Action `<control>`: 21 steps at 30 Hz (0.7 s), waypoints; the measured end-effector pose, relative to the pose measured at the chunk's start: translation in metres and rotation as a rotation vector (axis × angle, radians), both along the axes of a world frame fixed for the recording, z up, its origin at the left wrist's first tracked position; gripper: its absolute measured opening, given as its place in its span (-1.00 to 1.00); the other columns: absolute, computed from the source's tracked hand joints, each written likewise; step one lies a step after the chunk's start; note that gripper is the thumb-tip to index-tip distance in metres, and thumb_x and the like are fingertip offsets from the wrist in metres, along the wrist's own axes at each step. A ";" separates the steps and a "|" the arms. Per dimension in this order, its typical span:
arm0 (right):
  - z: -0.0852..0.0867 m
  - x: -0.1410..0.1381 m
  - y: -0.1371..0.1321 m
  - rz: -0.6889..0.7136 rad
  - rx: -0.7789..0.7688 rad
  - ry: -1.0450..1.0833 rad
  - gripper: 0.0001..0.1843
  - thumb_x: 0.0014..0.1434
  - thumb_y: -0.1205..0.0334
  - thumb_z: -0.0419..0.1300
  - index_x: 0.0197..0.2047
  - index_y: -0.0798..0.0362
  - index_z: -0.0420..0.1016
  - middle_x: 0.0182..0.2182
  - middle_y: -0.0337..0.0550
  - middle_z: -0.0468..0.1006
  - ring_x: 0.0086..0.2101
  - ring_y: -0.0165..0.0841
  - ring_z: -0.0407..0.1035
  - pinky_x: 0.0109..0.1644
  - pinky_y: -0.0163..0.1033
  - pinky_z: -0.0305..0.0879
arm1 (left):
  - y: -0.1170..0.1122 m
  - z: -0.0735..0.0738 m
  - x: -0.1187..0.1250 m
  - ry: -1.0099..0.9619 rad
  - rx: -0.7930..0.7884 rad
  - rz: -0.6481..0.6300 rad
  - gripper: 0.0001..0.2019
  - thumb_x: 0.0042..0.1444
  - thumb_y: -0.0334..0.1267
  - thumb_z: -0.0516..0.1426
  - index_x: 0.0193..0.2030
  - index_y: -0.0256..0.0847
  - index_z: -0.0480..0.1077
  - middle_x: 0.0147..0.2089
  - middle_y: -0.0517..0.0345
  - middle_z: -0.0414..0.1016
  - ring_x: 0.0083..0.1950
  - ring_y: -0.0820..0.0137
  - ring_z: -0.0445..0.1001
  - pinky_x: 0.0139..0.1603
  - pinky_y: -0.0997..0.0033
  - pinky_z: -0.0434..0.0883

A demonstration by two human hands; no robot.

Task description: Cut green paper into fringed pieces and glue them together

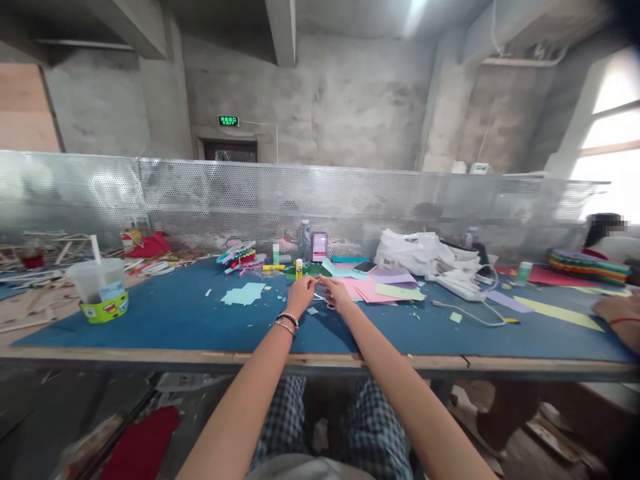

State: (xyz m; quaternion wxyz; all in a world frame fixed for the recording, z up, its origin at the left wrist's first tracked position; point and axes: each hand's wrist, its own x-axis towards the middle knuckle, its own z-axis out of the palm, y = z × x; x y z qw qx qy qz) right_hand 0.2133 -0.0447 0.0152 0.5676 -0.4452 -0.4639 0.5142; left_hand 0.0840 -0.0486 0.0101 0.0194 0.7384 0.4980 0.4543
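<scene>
Over the blue tabletop (190,327), my left hand (300,295) and my right hand (336,293) meet with fingertips almost touching. Both are closed in a pinch at something small and pale that I cannot make out. Just behind the left hand stands a yellow glue stick (299,268). Beneath the right hand shows part of a small white loop, its kind unclear. Pale blue paper (243,294) lies to the left amid small scraps. Right of my hands are overlapping sheets of pink paper (370,290), green paper (400,292) and purple paper (395,276).
A plastic cup (97,287) with a straw stands at left. Farther back are coloured markers (239,257), an upright phone (319,247) and a flat phone (365,267). A white plastic bag (407,252) and a power strip (460,285) with its cable lie right. Another person's hand (620,317) rests far right.
</scene>
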 end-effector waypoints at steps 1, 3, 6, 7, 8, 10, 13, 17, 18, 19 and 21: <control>0.000 0.001 0.001 -0.014 0.021 -0.027 -0.65 -0.11 -0.04 0.29 -0.29 0.00 0.56 -0.30 -0.20 0.54 -0.48 -0.51 0.30 -0.52 -0.42 0.08 | 0.001 -0.001 0.000 0.008 -0.004 -0.015 -0.73 0.20 -0.17 -0.06 -0.34 -0.19 0.42 -0.31 0.08 0.51 -0.30 0.39 0.41 -0.30 0.45 0.22; -0.001 0.002 0.002 -0.010 0.044 -0.047 -0.60 -0.12 -0.08 0.28 -0.27 0.00 0.57 -0.29 -0.19 0.54 -0.46 -0.50 0.30 -0.51 -0.42 0.06 | 0.002 -0.001 0.000 0.009 0.004 -0.033 -0.72 0.21 -0.17 -0.06 -0.35 -0.18 0.41 -0.33 0.09 0.51 -0.30 0.38 0.41 -0.31 0.44 0.21; 0.000 0.003 0.002 0.014 0.043 -0.021 -0.56 -0.13 -0.12 0.27 -0.26 0.01 0.57 -0.25 -0.17 0.54 -0.44 -0.49 0.31 -0.50 -0.41 0.09 | 0.002 -0.001 -0.001 -0.007 0.013 -0.022 -0.73 0.21 -0.19 -0.07 -0.35 -0.18 0.40 -0.34 0.10 0.50 -0.30 0.37 0.41 -0.30 0.44 0.21; 0.000 0.003 0.002 0.013 0.035 -0.012 -0.56 -0.14 -0.11 0.28 -0.27 0.02 0.57 -0.24 -0.17 0.54 -0.44 -0.50 0.31 -0.49 -0.41 0.10 | 0.002 -0.001 0.000 -0.009 0.015 -0.015 -0.74 0.21 -0.19 -0.07 -0.35 -0.18 0.40 -0.34 0.10 0.50 -0.29 0.37 0.41 -0.29 0.44 0.21; 0.000 0.003 0.002 0.008 0.025 -0.006 -0.57 -0.14 -0.11 0.28 -0.28 0.03 0.57 -0.23 -0.17 0.54 -0.44 -0.50 0.31 -0.49 -0.42 0.10 | 0.002 -0.001 0.000 -0.008 0.017 -0.010 -0.73 0.22 -0.20 -0.07 -0.35 -0.19 0.40 -0.33 0.09 0.50 -0.29 0.38 0.41 -0.29 0.44 0.21; 0.001 0.002 0.001 0.004 0.002 -0.005 -0.58 -0.15 -0.09 0.29 -0.30 0.04 0.56 -0.22 -0.16 0.54 -0.43 -0.51 0.31 -0.48 -0.42 0.11 | 0.001 -0.002 0.000 -0.001 0.023 -0.001 -0.73 0.22 -0.19 -0.08 -0.35 -0.19 0.39 -0.33 0.09 0.49 -0.29 0.38 0.41 -0.29 0.44 0.21; 0.002 0.001 -0.001 0.036 -0.005 -0.016 -0.58 -0.13 -0.09 0.28 -0.29 0.05 0.56 -0.22 -0.15 0.53 -0.40 -0.49 0.32 -0.48 -0.44 0.10 | 0.001 -0.002 0.001 0.006 0.032 -0.007 -0.73 0.22 -0.18 -0.07 -0.34 -0.19 0.39 -0.32 0.09 0.49 -0.29 0.37 0.41 -0.31 0.44 0.21; -0.001 0.001 0.002 0.012 0.050 -0.035 -0.59 -0.15 -0.06 0.29 -0.30 0.07 0.56 -0.30 -0.13 0.54 -0.39 -0.46 0.32 -0.49 -0.43 0.06 | 0.000 -0.003 0.002 0.000 0.031 -0.053 -0.70 0.22 -0.14 -0.07 -0.34 -0.19 0.40 -0.32 0.09 0.50 -0.29 0.37 0.41 -0.30 0.44 0.23; -0.002 0.001 0.004 -0.010 0.068 -0.049 -0.59 -0.16 -0.06 0.29 -0.32 0.08 0.57 -0.33 -0.13 0.54 -0.39 -0.45 0.32 -0.49 -0.42 0.06 | 0.001 -0.002 0.001 -0.002 0.023 -0.074 -0.70 0.22 -0.13 -0.07 -0.33 -0.19 0.41 -0.31 0.09 0.51 -0.28 0.37 0.42 -0.29 0.44 0.25; -0.003 0.002 0.006 -0.034 0.087 -0.066 -0.59 -0.17 -0.06 0.28 -0.33 0.09 0.57 -0.37 -0.13 0.53 -0.39 -0.44 0.32 -0.48 -0.41 0.06 | 0.001 -0.002 0.001 -0.005 0.011 -0.097 -0.70 0.21 -0.12 -0.06 -0.31 -0.19 0.42 -0.29 0.08 0.52 -0.27 0.37 0.43 -0.27 0.43 0.27; -0.005 0.003 0.009 -0.072 0.122 -0.099 -0.57 -0.18 -0.09 0.27 -0.38 0.10 0.56 -0.44 -0.14 0.51 -0.41 -0.43 0.31 -0.47 -0.39 0.06 | 0.001 -0.002 0.001 -0.014 -0.014 -0.136 -0.74 0.19 -0.14 -0.01 -0.23 -0.19 0.44 -0.20 0.07 0.53 -0.21 0.37 0.44 -0.20 0.43 0.30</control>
